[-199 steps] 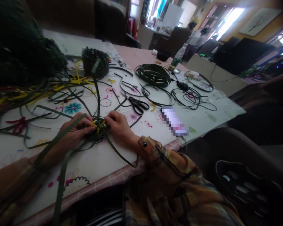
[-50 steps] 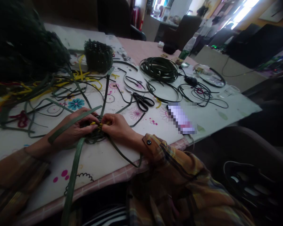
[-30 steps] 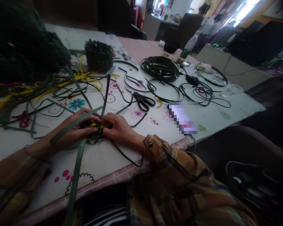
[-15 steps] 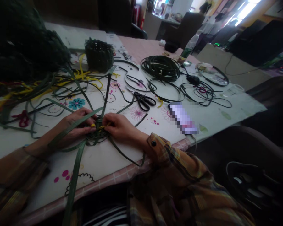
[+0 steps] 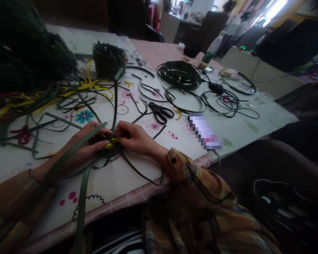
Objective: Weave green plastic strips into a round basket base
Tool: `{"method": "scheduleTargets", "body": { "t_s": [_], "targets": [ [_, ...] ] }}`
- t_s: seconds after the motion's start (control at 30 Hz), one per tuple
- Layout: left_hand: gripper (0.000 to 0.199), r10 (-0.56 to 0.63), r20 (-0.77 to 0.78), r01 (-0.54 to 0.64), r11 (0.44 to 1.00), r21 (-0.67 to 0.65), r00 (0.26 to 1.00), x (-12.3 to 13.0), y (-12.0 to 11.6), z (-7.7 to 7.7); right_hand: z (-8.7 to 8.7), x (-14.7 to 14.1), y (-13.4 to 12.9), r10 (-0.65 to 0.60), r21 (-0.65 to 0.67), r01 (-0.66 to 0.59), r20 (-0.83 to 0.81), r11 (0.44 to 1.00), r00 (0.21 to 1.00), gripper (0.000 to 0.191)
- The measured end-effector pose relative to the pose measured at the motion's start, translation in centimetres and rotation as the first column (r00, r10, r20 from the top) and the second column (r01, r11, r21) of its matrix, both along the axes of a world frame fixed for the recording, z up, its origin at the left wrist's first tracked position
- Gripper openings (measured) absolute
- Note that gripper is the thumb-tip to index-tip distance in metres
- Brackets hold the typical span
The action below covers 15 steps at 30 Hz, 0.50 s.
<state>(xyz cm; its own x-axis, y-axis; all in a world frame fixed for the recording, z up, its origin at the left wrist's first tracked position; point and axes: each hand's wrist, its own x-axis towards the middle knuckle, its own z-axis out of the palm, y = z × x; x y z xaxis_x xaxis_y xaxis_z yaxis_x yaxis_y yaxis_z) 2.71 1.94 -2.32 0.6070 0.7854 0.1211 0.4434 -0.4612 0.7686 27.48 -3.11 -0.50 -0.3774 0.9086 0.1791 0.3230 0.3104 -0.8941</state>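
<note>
A small round piece of green weaving [image 5: 110,154] lies on the table, with long flat green strips [image 5: 82,197] fanning out from it. Yellow strip [image 5: 111,144] shows at its middle. My left hand [image 5: 91,143] is closed on the weaving's left side, thumb and fingers at its edge, and one green strip crosses over the back of it. From the right, my right hand [image 5: 131,137] pinches at the weaving beside the yellow strip; its fingertips partly hide what they grip.
Black-handled scissors [image 5: 161,112] lie beyond my right hand, near a phone [image 5: 205,132] with a blurred screen. Coiled green strip [image 5: 179,74] and a woven green basket [image 5: 108,60] stand farther back. Yellow strips [image 5: 88,83] and a dark green heap [image 5: 29,53] fill the left.
My right hand has shifted slightly and its fingers are now higher on the weaving. More of the yellow strip shows between my hands. The view has moved a little.
</note>
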Motion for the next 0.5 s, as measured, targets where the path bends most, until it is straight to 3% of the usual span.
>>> {"method": "scheduleTargets", "body": {
  "t_s": [0.13, 0.23, 0.3, 0.4, 0.5],
  "targets": [
    [0.041, 0.032, -0.006, -0.032, 0.999, 0.036, 0.999, 1.0, -0.8, 0.3, 0.8, 0.4, -0.6, 0.073, 0.16, -0.106, 0.198, 0.981, 0.977, 0.017],
    [0.04, 0.056, -0.016, -0.055, 0.998, 0.02, 0.998, 1.7, -1.5, 1.1, 0.5, -0.7, -1.4, -0.044, 0.332, -0.085, 0.362, 0.94, 0.931, 0.027],
    [0.039, 0.071, -0.018, -0.072, 0.997, -0.009, 0.997, 2.0, -1.8, 1.5, 0.1, -1.6, -1.8, -0.119, 0.426, -0.09, 0.441, 0.9, 0.89, 0.022],
    [0.038, 0.098, -0.009, -0.098, 0.995, -0.034, 0.995, 2.0, -2.0, 1.6, -0.2, -2.5, -2.1, -0.172, 0.483, -0.085, 0.464, 0.872, 0.869, 0.016],
    [0.037, 0.08, 0.011, -0.079, 0.996, -0.035, 0.997, 1.8, -1.9, 1.4, 0.0, -2.3, -2.0, -0.141, 0.437, -0.049, 0.392, 0.898, 0.909, 0.018]
  ]
}}
